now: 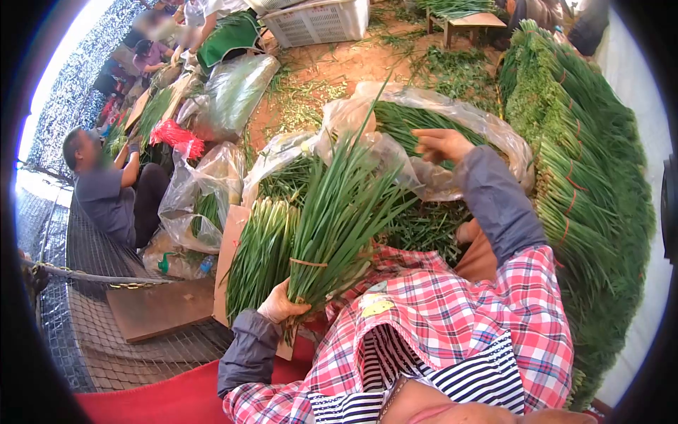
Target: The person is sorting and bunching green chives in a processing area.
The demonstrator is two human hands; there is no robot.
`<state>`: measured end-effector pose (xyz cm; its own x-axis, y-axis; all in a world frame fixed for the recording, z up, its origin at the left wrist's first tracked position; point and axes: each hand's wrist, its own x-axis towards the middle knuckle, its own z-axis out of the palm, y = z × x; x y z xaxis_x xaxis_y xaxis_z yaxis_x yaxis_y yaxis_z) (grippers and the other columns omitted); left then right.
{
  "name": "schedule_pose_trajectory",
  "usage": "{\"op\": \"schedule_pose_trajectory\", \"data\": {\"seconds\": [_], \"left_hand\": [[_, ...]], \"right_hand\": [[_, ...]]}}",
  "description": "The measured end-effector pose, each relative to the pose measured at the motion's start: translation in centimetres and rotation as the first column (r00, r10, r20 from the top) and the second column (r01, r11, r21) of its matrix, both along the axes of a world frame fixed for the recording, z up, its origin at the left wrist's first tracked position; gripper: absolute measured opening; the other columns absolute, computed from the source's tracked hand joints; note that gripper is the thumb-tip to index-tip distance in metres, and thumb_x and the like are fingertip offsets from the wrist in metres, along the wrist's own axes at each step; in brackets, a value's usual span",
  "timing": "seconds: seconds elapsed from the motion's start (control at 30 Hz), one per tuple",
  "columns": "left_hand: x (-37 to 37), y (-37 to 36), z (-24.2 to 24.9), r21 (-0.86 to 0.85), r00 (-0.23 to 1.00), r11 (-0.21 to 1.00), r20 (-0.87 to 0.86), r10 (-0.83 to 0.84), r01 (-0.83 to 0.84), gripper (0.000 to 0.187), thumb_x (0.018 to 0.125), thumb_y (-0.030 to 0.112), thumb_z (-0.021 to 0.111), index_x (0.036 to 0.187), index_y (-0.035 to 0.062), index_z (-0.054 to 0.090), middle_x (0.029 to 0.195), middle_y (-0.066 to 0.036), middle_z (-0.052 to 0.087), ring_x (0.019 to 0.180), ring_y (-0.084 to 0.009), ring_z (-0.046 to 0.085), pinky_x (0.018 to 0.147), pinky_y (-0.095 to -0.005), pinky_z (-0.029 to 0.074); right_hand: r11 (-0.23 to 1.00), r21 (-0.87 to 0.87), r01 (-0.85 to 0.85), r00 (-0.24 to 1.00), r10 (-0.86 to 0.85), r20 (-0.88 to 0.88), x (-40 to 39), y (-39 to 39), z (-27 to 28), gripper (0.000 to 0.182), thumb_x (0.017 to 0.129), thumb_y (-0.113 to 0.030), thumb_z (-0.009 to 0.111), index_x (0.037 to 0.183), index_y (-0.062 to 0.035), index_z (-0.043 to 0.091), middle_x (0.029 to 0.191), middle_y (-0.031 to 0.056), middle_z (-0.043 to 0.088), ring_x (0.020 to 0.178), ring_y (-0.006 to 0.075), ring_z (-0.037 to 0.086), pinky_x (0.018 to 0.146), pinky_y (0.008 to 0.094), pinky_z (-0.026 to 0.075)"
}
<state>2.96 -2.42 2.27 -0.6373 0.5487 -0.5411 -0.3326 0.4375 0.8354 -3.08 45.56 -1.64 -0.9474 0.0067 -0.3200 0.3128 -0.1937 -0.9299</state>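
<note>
In the head view my left hand (282, 304) is closed round the lower end of a bunch of long green stalks (339, 212), which has a tan band round it. Beside that bunch, more cut green stalks with pale ends (263, 247) lie on a brown board (230, 258). My right hand (443, 145) is raised at the upper right, over an open clear plastic bag (494, 134) of greens. Its fingers are bent, and whether they hold anything is too small to tell.
A long heap of banded green bunches (572, 169) runs down the right side. At the left a person (106, 184) sits by a plastic bag (201, 191). White crates (318, 25) stand at the top. A brown board (162, 307) lies at lower left.
</note>
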Motion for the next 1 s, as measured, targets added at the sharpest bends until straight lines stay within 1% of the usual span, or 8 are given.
{"op": "schedule_pose_trajectory", "data": {"seconds": [0.2, 0.33, 0.43, 0.53, 0.67, 0.8, 0.9, 1.0], "left_hand": [[0.3, -0.5, -2.1, -0.175, 0.971, 0.982, -0.212, -0.108, 0.071, 0.059, 0.06, 0.009, 0.072, 0.113, -0.0015, 0.046, 0.098, -0.009, 0.06, 0.09, -0.0157, 0.056, 0.081, -0.0291, 0.044], [0.4, -0.2, -2.1, -0.314, 0.94, 0.944, -0.279, -0.194, 0.101, 0.06, 0.06, 0.006, 0.071, 0.114, -0.0023, 0.046, 0.098, -0.008, 0.06, 0.09, -0.0153, 0.055, 0.082, -0.0288, 0.043], [0.5, 0.4, -1.9, -0.446, 0.853, 0.888, -0.414, -0.318, 0.114, 0.057, 0.059, 0.021, 0.072, 0.106, 0.0001, 0.05, 0.087, -0.019, 0.062, 0.085, -0.0307, 0.061, 0.074, -0.0353, 0.047], [0.8, 0.4, -2.9, -0.383, 0.826, 0.92, -0.491, -0.277, 0.081, 0.056, 0.058, 0.025, 0.072, 0.104, 0.0008, 0.051, 0.085, -0.02, 0.062, 0.084, -0.0336, 0.061, 0.073, -0.0374, 0.048], [1.1, -0.6, -4.9, -0.436, 0.865, 0.899, -0.432, -0.256, 0.049, 0.06, 0.054, 0.028, 0.074, 0.103, 0.0007, 0.052, 0.086, -0.019, 0.062, 0.084, -0.0323, 0.061, 0.073, -0.0374, 0.048], [0.9, -0.6, -5.3, -0.456, 0.869, 0.886, -0.401, -0.292, 0.087, 0.074, 0.052, 0.035, 0.078, 0.11, -0.0001, 0.048, 0.094, -0.019, 0.061, 0.089, -0.0314, 0.06, 0.076, -0.0362, 0.048], [1.5, -0.4, -6.2, -0.41, 0.891, 0.912, -0.401, -0.213, 0.033, 0.082, 0.049, 0.039, 0.081, 0.112, -0.0009, 0.047, 0.097, -0.019, 0.06, 0.092, -0.0312, 0.059, 0.077, -0.036, 0.047], [2.7, 1.2, -4.1, -0.378, 0.897, 0.925, -0.418, -0.143, -0.029, 0.088, 0.046, 0.043, 0.083, 0.112, -0.0019, 0.046, 0.096, -0.019, 0.06, 0.091, -0.0313, 0.059, 0.078, -0.0367, 0.047]], "right_hand": [[0.929, -0.36, -0.09, 0.984, 0.028, -0.176, -1.7, -6.0, 0.3, 0.04, 0.077, -0.022, 0.067, 0.111, -0.0046, 0.056, 0.066, -0.0013, 0.054, 0.05, 0.006, 0.047, 0.046, 0.018, 0.04], [0.919, -0.395, -0.001, 0.991, -0.052, -0.123, -1.3, -5.8, 0.6, 0.036, 0.076, -0.021, 0.069, 0.106, -0.004, 0.059, 0.062, -0.0022, 0.051, 0.048, 0.0056, 0.044, 0.043, 0.0181, 0.038], [0.932, -0.357, 0.059, 0.989, -0.104, -0.106, -0.9, -6.1, 0.4, 0.031, 0.078, -0.021, 0.066, 0.102, -0.0025, 0.061, 0.064, -0.001, 0.054, 0.051, 0.0075, 0.048, 0.045, 0.0207, 0.04], [0.976, -0.21, 0.049, 0.989, -0.077, -0.129, 0.3, -5.9, 2.2, 0.03, 0.078, -0.023, 0.066, 0.101, -0.0027, 0.063, 0.069, -0.0009, 0.056, 0.054, 0.0091, 0.052, 0.047, 0.0231, 0.044], [0.965, -0.26, -0.014, 0.99, -0.023, -0.137, 1.2, -6.3, -0.2, 0.03, 0.078, -0.023, 0.065, 0.1, -0.0026, 0.063, 0.08, 0.0013, 0.062, 0.055, 0.012, 0.055, 0.05, 0.0263, 0.048], [0.946, -0.306, 0.108, 0.974, -0.163, -0.158, 1.8, -7.4, -0.2, 0.028, 0.08, -0.024, 0.064, 0.097, -0.0014, 0.063, 0.083, 0.003, 0.063, 0.055, 0.0119, 0.054, 0.05, 0.0255, 0.047], [0.926, -0.3, 0.227, 0.943, -0.286, -0.168, 2.0, -8.5, -0.3, 0.03, 0.08, -0.028, 0.063, 0.095, -0.0017, 0.063, 0.079, 0.0035, 0.063, 0.055, 0.0112, 0.054, 0.051, 0.0245, 0.045], [0.922, -0.314, 0.228, 0.938, -0.295, -0.184, 2.9, -8.7, 0.0, 0.034, 0.08, -0.031, 0.063, 0.097, -0.0016, 0.063, 0.079, 0.0041, 0.063, 0.055, 0.011, 0.053, 0.05, 0.0246, 0.044]]}}
